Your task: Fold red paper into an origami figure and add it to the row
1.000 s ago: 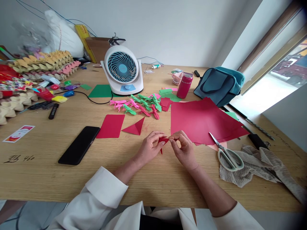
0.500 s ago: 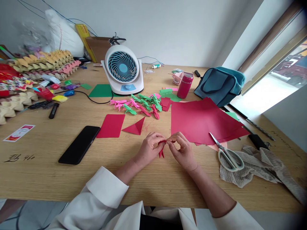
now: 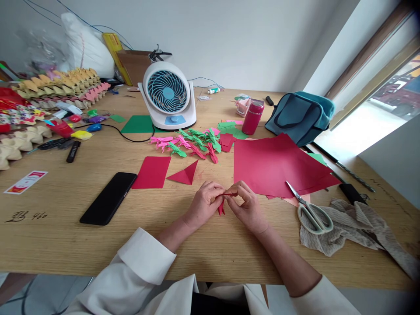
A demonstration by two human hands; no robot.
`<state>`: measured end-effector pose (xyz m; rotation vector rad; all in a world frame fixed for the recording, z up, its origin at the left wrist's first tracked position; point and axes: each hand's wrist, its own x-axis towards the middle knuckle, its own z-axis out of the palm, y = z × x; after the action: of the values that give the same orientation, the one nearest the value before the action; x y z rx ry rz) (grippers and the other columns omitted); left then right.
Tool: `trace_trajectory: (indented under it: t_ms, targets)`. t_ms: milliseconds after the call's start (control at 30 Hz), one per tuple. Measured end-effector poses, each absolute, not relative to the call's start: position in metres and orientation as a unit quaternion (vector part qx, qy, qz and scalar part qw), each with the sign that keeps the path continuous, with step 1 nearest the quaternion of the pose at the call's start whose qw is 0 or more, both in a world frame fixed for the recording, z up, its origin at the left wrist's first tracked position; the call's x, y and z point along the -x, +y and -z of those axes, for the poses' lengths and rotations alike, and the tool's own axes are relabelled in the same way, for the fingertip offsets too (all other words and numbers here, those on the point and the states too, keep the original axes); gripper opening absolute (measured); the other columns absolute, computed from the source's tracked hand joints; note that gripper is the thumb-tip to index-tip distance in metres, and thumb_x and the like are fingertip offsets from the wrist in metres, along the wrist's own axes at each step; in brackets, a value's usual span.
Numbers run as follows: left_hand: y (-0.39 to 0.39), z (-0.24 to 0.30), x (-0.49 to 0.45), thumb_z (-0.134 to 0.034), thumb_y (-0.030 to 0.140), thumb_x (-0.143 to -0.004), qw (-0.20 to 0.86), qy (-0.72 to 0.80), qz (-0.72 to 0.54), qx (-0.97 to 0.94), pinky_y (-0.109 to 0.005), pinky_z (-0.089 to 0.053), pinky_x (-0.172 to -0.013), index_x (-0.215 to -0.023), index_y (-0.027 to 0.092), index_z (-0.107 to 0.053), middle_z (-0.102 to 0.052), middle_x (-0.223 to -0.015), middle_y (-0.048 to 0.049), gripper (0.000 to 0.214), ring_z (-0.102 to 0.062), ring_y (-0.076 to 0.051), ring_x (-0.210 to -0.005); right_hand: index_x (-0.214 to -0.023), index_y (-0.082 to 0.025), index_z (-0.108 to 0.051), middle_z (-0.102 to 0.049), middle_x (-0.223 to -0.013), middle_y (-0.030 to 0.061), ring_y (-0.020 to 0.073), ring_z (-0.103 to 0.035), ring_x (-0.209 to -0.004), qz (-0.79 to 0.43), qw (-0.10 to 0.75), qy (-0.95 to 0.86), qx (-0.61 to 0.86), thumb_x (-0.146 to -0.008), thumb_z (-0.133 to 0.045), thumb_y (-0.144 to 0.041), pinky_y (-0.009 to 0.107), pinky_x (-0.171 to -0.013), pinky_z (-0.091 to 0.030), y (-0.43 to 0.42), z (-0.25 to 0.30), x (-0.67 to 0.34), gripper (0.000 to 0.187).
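Both my hands meet just above the wooden table (image 3: 65,245), pinching one small folded red paper piece (image 3: 222,207). My left hand (image 3: 205,204) grips its left side with closed fingers. My right hand (image 3: 246,205) pinches its top right; only the lower tips of the piece show between my fingers. A folded red triangle (image 3: 184,174) and a red rectangle of paper (image 3: 152,172) lie just beyond my left hand. A stack of red sheets (image 3: 278,164) lies beyond my right hand.
Scissors (image 3: 311,212) rest on a grey cloth (image 3: 357,227) at right. A black phone (image 3: 109,197) lies at left. Further back are several pink, green and red folded figures (image 3: 188,144), a small fan (image 3: 168,94), a red flask (image 3: 252,116) and a teal bag (image 3: 300,116).
My hands have drawn closer together around the red piece, which has been folded narrower and now hangs lower between my fingers.
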<state>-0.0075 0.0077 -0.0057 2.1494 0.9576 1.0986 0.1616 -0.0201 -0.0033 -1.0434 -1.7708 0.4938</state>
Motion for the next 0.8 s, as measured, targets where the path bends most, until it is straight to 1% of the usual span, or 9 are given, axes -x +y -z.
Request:
trace_trajectory:
  t_ms: [200,433,533,633,733,800]
  targets:
    - [0.0080,0.0076,0.0076,-0.054,0.013,-0.090,0.285,0.354,-0.404,-0.794,-0.032,-0.050,-0.083,-0.089,0.019,-0.071,-0.067,-0.091,-0.0057,0.018,-0.061,-0.020,-0.092,-0.087,-0.021,-0.061,-0.057,-0.083,0.0021,0.0159,-0.057,-0.078,-0.216,0.497,-0.723,0.428,-0.090,-0.058,-0.012,0.030,-0.070,-0.049,-0.0208,0.0022,-0.1610,0.011]
    - [0.0083,0.0066,0.0066,-0.054,0.014,-0.090,0.328,0.347,-0.412,-0.776,-0.030,-0.052,-0.082,-0.089,0.018,-0.071,-0.066,-0.091,-0.0058,0.017,-0.063,-0.018,-0.089,-0.088,-0.021,-0.063,-0.058,-0.082,0.0020,0.0157,-0.056,-0.077,-0.218,0.501,-0.721,0.426,-0.092,-0.057,-0.014,0.031,-0.070,-0.049,-0.0203,0.0005,-0.1611,0.010]
    - [0.0081,0.0050,0.0052,-0.057,0.015,-0.090,0.361,0.342,-0.429,-0.754,-0.032,-0.053,-0.089,-0.102,0.019,-0.071,-0.067,-0.102,-0.0076,0.019,-0.064,-0.019,-0.099,-0.088,-0.022,-0.062,-0.058,-0.083,0.0025,0.0166,-0.057,-0.077,-0.206,0.509,-0.717,0.429,-0.091,-0.057,-0.014,0.032,-0.069,-0.049,-0.0202,-0.0003,-0.1617,0.010]
    - [0.0081,0.0060,0.0042,-0.063,0.023,-0.088,0.391,0.370,-0.439,-0.719,-0.033,-0.055,-0.091,-0.116,0.021,-0.066,-0.063,-0.118,-0.0101,0.029,-0.061,-0.022,-0.113,-0.088,-0.022,-0.061,-0.058,-0.084,0.0028,0.0172,-0.057,-0.079,-0.188,0.523,-0.707,0.439,-0.091,-0.057,-0.014,0.033,-0.070,-0.049,-0.0201,-0.0016,-0.1624,0.010]
    - [0.0085,0.0104,0.0034,-0.067,0.030,-0.086,0.438,0.394,-0.431,-0.684,-0.032,-0.058,-0.087,-0.119,0.021,-0.064,-0.061,-0.124,-0.0111,0.034,-0.061,-0.022,-0.116,-0.086,-0.023,-0.059,-0.061,-0.086,0.0035,0.0181,-0.060,-0.083,-0.181,0.534,-0.698,0.440,-0.092,-0.056,-0.014,0.035,-0.076,-0.050,-0.0206,-0.0020,-0.1627,0.011]
    - [0.0092,0.0141,0.0025,-0.067,0.031,-0.086,0.480,0.385,-0.425,-0.664,-0.032,-0.058,-0.087,-0.117,0.019,-0.064,-0.063,-0.122,-0.0113,0.033,-0.064,-0.022,-0.110,-0.087,-0.023,-0.058,-0.063,-0.090,0.0042,0.0187,-0.061,-0.086,-0.185,0.538,-0.696,0.438,-0.093,-0.055,-0.014,0.036,-0.079,-0.051,-0.0211,-0.0010,-0.1626,0.011]
